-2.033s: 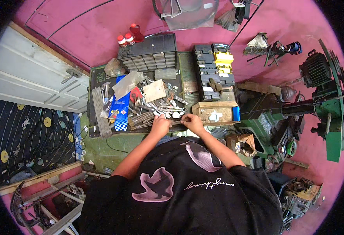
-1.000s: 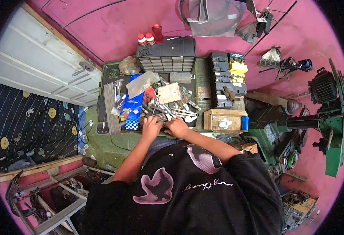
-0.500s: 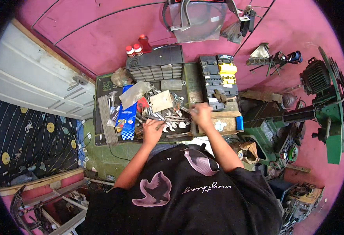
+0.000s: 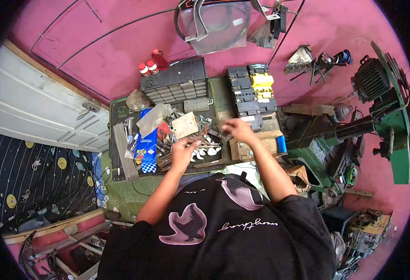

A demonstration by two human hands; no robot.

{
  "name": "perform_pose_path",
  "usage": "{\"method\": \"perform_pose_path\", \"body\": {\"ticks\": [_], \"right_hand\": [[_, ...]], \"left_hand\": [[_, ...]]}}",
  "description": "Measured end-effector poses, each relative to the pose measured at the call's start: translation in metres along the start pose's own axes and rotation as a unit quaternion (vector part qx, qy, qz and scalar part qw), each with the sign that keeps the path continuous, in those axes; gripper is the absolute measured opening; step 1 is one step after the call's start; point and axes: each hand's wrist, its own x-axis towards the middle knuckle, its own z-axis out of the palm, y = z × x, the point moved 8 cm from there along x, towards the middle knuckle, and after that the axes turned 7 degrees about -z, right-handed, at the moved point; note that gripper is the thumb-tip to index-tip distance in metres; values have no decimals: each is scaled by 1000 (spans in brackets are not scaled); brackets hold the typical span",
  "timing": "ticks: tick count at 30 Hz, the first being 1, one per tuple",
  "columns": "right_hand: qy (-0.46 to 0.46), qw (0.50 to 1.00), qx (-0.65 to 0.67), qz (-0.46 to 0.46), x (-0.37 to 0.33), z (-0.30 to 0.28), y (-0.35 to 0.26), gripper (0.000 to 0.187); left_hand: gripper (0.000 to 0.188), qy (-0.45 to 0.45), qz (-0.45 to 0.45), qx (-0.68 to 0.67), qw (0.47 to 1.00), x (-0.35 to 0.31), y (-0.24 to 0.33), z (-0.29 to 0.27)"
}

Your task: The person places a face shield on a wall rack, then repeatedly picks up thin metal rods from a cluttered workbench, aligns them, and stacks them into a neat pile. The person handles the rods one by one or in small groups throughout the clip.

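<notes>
in the head view, the left hand (image 4: 182,152) is over the near part of the cluttered surface (image 4: 220,95), fingers bent together beside the open-ended wrenches (image 4: 211,151); whether it grasps a thin piece or only touches the metal, i cannot tell; the wrenches lie just to its right, their pale jaws toward the person, amid a heap of loose tools; the right hand (image 4: 238,130) is farther right, fingers reaching leftward near the right end of the heap, its grip too small and blurred to tell; its forearm passes over a shallow wooden box (image 4: 269,135) with a blue piece (image 4: 281,144) at its right end; a tan plate (image 4: 185,125) lies on the heap beyond the left hand, with a red item (image 4: 163,129) to its left; farther left are a blue packet (image 4: 149,148) with a checkered end, a translucent plastic bag (image 4: 152,119) across its upper part, and a bundle of thin grey rods (image 4: 125,151); along the back stand a black drawer cabinet (image 4: 174,80) and, to its right, rows of black cases (image 4: 243,95) with a yellow case (image 4: 262,80) among them; a green machine (image 4: 398,140) stands at far right
</notes>
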Motion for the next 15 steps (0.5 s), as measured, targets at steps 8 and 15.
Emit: {"method": "perform_pose_path", "body": {"ticks": [8, 15], "right_hand": [[-11, 992, -53, -115, -19, 58, -82, 37], [-54, 980, -119, -147, -28, 67, -107, 26]], "left_hand": [[12, 95, -42, -73, 992, -4, -11, -4], [11, 181, -45, -162, 969, -9, -15, -32]]}}
